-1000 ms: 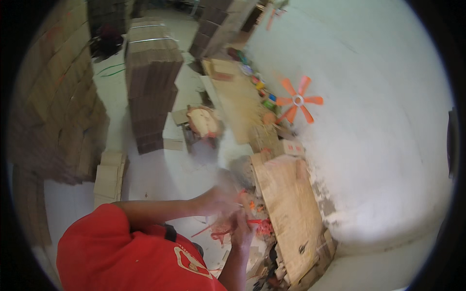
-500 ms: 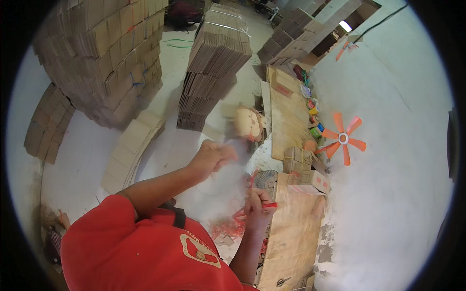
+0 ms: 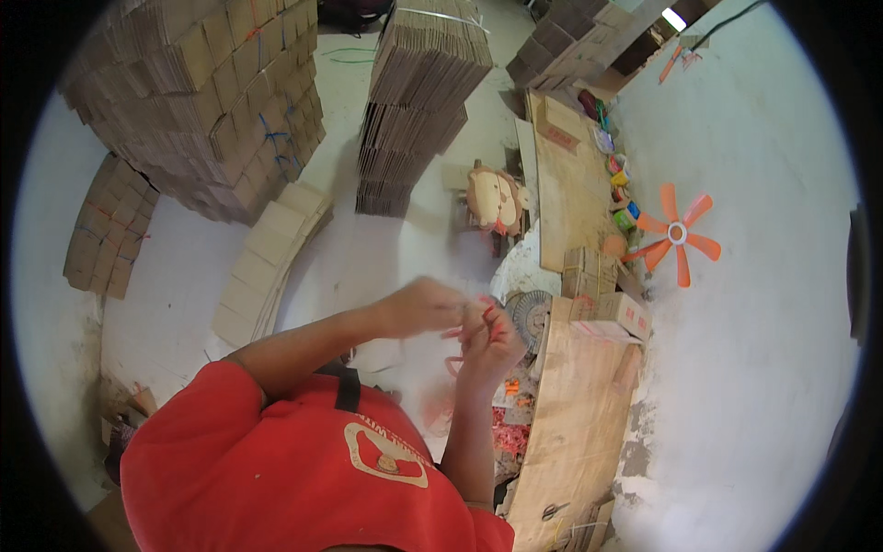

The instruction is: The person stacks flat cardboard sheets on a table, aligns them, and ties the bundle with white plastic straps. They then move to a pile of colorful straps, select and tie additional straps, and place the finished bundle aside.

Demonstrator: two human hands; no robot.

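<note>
In front of my chest the two hands meet. My right hand [image 3: 490, 345] is closed around a red plastic strip [image 3: 491, 317], parts of which show between and above the fingers. From the left, my left hand [image 3: 423, 308] reaches across with its fingertips at the right hand's fingers. Motion smears the left fingers, so their grip cannot be made out. A loop of red strip [image 3: 452, 365] hangs just below the hands.
To my right are a wooden table [image 3: 579, 414] with scissors [image 3: 554, 511], a carton [image 3: 612, 317] and an orange fan [image 3: 678, 235]. A grey round fan guard [image 3: 531, 317] stands beside it. Ahead rise flattened cardboard stacks [image 3: 414, 101]; more cardboard [image 3: 267, 262] lies left. A bear-shaped seat [image 3: 497, 198] stands beyond.
My left hand has moved right and slightly down to meet the right hand. The right hand has risen a little and turned. The view has shifted slightly.
</note>
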